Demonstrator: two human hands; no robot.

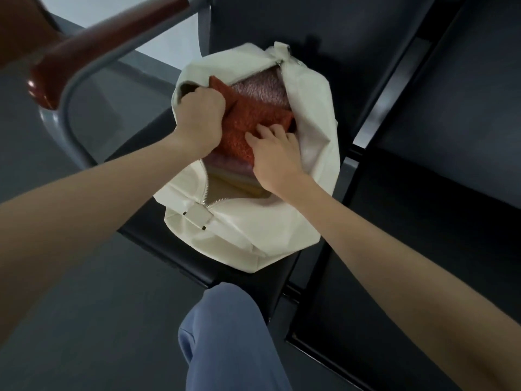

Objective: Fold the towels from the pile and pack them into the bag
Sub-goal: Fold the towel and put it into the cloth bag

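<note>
A cream zip-top bag (248, 235) lies unzipped on a black chair seat. A folded orange-red towel (242, 122) sits on top of its contents, over a pinkish towel (262, 87) and other folded layers. My left hand (198, 117) is a fist gripping the left edge of the bag's opening, right beside the orange towel. Over at the right side of the opening, my right hand (275, 156) has its fingers curled over the towel's near-right corner, pressing it down into the bag. The towel pile is out of view.
The black chair seat (174, 258) carries the bag; a grey metal frame with a red-brown wooden armrest (93, 52) rises at the left. A second black seat (423, 235) adjoins on the right. My blue-trousered knee (228, 334) is below. Grey floor surrounds.
</note>
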